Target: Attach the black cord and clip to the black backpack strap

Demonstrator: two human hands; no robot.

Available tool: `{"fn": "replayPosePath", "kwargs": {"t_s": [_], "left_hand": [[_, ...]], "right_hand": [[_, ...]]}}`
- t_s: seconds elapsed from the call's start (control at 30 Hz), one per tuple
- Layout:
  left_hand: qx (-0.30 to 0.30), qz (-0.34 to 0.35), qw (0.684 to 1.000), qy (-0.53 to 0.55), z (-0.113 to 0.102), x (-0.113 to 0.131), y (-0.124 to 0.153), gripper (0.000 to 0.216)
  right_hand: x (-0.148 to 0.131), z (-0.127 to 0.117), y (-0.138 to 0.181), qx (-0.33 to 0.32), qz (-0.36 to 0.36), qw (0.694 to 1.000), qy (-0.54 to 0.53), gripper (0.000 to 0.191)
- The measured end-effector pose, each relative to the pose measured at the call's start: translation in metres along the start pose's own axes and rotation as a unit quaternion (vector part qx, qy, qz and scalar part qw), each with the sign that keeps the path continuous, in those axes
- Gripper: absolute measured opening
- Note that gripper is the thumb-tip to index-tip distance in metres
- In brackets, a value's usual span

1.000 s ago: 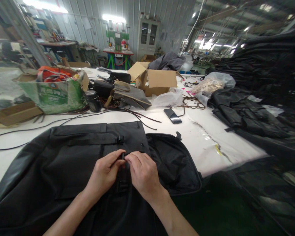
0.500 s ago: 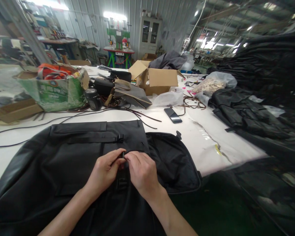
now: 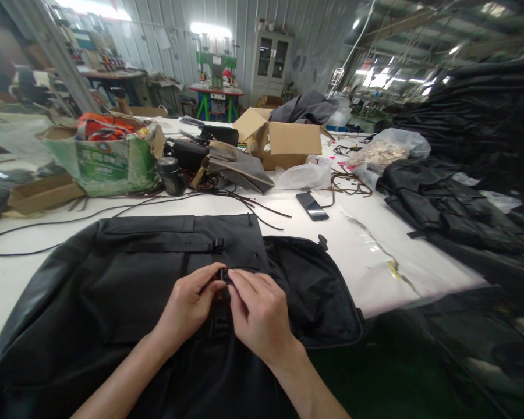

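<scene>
Black bag [image 3: 126,291] flat on table [image 3: 358,244], small buckle [image 3: 221,274] pinched between left hand [image 3: 190,305] and right hand [image 3: 259,314], probably mid-fastening, upper clip [image 3: 218,245] apparently done already.

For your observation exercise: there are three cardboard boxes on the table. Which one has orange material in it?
The green-printed box at the far left, behind the black garment. The plain brown open box shows no orange, and the flat box is low and closed.
</scene>
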State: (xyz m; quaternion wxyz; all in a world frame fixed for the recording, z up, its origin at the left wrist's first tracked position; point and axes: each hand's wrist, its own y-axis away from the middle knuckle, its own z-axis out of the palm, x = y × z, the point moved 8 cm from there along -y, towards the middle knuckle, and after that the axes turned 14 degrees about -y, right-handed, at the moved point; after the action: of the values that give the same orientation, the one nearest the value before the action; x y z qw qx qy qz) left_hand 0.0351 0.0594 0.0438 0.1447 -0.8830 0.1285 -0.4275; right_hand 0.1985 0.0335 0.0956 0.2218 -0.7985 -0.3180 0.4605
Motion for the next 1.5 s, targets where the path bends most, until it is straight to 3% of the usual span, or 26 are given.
{"fn": "replayPosePath", "kwargs": {"t_s": [0.17, 0.43, 0.83, 1.17, 1.37, 1.5], "left_hand": [[0.011, 0.008, 1.0, -0.013, -0.002, 0.002, -0.002, 0.027], [0.015, 0.039, 0.999, -0.017, -0.002, 0.009, -0.001, 0.027], [-0.008, 0.026, 0.999, -0.025, 0.001, 0.005, 0.0, 0.027], [0.017, 0.047, 0.998, -0.047, 0.0, 0.007, 0.001, 0.03], [-0.011, -0.001, 1.0, -0.014, 0.004, 0.0, 0.001, 0.035], [-0.042, -0.084, 0.993, 0.076, 0.007, -0.003, 0.003, 0.066]], "right_hand": [[0.001, -0.002, -0.004, -0.042, 0.027, 0.999, 0.007, 0.019], [0.011, 0.005, -0.008, -0.083, 0.023, 0.994, 0.07, 0.019], [0.005, 0.007, -0.007, -0.033, -0.004, 0.998, 0.045, 0.023], [0.006, 0.002, 0.0, -0.006, -0.016, 0.999, 0.032, 0.02], [0.009, 0.001, 0.006, 0.006, -0.015, 0.999, 0.034, 0.018], [0.016, 0.0, 0.009, 0.017, 0.004, 1.0, 0.021, 0.019]]}}
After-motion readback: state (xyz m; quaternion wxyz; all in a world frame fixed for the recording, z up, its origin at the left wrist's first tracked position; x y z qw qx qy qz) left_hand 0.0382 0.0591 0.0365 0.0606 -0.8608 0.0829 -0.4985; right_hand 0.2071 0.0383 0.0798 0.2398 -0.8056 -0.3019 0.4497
